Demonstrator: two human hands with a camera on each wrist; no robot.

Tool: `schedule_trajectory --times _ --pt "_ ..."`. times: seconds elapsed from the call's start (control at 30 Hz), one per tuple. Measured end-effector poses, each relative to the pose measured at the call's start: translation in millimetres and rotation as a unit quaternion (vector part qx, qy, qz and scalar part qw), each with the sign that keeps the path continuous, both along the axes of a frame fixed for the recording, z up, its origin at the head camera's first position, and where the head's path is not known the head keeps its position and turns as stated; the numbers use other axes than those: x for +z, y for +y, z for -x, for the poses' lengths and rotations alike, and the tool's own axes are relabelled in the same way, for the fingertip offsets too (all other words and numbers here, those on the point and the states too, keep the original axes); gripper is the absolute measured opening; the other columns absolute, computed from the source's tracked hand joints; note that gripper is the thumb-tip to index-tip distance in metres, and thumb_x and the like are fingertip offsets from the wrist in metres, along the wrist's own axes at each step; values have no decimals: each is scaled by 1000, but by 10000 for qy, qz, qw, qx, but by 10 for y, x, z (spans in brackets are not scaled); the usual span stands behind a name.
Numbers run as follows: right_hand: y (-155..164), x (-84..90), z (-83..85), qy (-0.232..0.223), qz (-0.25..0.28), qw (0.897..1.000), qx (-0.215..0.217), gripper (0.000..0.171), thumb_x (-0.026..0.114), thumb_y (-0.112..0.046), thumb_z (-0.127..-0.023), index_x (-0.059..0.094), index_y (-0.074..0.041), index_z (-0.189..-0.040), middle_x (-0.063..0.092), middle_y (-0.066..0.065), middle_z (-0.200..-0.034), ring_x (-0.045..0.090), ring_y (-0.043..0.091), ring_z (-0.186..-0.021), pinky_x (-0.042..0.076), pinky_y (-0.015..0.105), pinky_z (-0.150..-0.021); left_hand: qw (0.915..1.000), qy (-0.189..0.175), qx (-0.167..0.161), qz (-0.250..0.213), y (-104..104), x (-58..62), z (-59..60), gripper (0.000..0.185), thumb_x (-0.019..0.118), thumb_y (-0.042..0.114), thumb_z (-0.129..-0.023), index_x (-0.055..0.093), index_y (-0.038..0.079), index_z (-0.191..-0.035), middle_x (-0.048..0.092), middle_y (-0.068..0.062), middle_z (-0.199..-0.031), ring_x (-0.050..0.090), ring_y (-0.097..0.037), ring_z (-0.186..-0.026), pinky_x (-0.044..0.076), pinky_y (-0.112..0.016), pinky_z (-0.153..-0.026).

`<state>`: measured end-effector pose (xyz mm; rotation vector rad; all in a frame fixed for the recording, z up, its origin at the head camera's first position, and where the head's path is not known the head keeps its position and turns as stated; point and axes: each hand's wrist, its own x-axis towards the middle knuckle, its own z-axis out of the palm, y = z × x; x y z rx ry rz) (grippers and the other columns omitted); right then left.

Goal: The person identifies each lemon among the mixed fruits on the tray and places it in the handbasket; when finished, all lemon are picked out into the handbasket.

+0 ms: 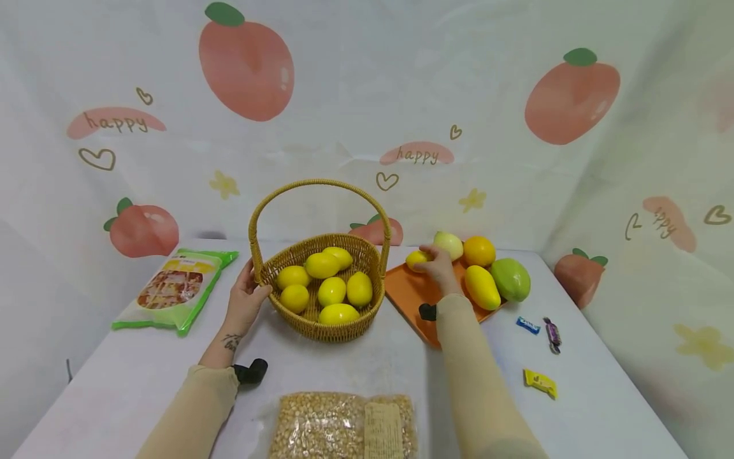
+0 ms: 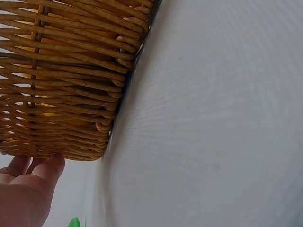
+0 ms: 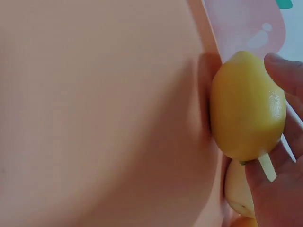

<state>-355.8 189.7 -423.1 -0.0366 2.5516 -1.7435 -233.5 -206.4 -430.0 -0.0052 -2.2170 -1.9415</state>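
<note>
A woven basket (image 1: 321, 331) with a tall arched handle stands on the table, holding several yellow lemons (image 1: 338, 314). My left hand (image 1: 245, 303) holds its left side near the foot of the handle. In the left wrist view, the fingers of that hand (image 2: 31, 189) touch the wicker wall. On the orange tray (image 1: 410, 290) to the right, my right hand (image 1: 440, 268) grips another lemon (image 1: 415, 260) near the back left edge. The right wrist view shows this lemon (image 3: 246, 109) between the fingers, close against the tray surface.
Also on the tray are a pale green-white round fruit (image 1: 448, 245), an orange (image 1: 479, 251), a mango (image 1: 482, 287) and a green fruit (image 1: 510, 280). Wrapped candies (image 1: 540, 383) lie at right, a green-edged bag (image 1: 174, 290) at left, a bag of kernels (image 1: 321, 424) in front.
</note>
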Motion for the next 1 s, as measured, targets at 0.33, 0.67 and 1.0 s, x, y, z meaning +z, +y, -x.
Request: schedule_trajectory --times 0.33,0.67,1.0 --pt "-37 -84 -28 -360 -500 9980 137 61 68 -15 -81 44 -4 -136 36 16 -143 36 31 -124 28 44 -108 10000 31 26 -30 -21 -63 -8 75 46 -2 -88 7 15 -150 30 -24 -144 36 -33 -128 37 -1 -78" --pt "-42 197 -78 -121 458 9987 -185 60 68 -12 -82 45 -7 -137 40 13 -140 42 28 -120 38 40 -102 10000 47 16 68 -8 -61 -5 75 47 0 -88 7 14 -150 26 -23 -148 33 -32 -132 37 -1 -79" --pt "0 656 -285 132 710 9961 504 61 67 -7 -81 43 -7 -138 42 12 -139 49 25 -112 46 35 -93 10000 -11 -19 71 -17 -6 22 75 46 -1 -88 6 13 -150 27 -24 -147 33 -33 -133 37 -2 -79"
